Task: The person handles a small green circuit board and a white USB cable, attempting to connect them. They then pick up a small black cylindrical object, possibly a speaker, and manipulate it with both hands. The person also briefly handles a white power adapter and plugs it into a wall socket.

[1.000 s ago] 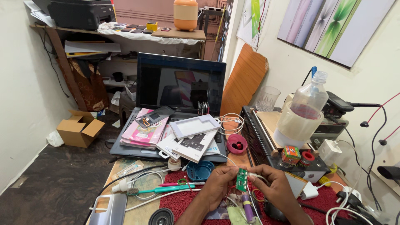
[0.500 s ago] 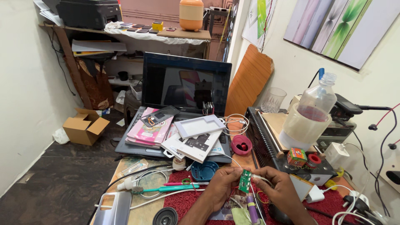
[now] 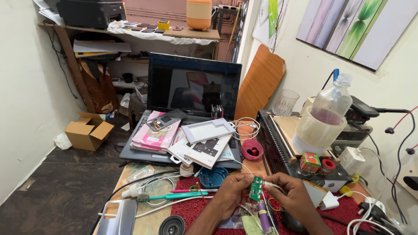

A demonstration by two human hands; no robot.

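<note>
A small green circuit board (image 3: 256,188) is held upright between both hands over a red mat (image 3: 196,209). My left hand (image 3: 230,196) pinches the board's left edge. My right hand (image 3: 291,198) grips its right side, where a thin white wire leaves the board. Below the hands lie a purple cylinder (image 3: 263,222) and a green scrap. A teal-handled tool (image 3: 174,196) and a pink pen lie to the left of my left hand.
An open laptop (image 3: 191,87) stacked with pink and white boxes (image 3: 159,130) fills the middle of the desk. A big plastic bottle (image 3: 324,115), a black device (image 3: 283,152), chargers and cables crowd the right. A phone (image 3: 117,217) and a round black speaker (image 3: 172,226) lie front left.
The view has shifted slightly. Both hands keep holding the green board in nearly the same place over the mat.
</note>
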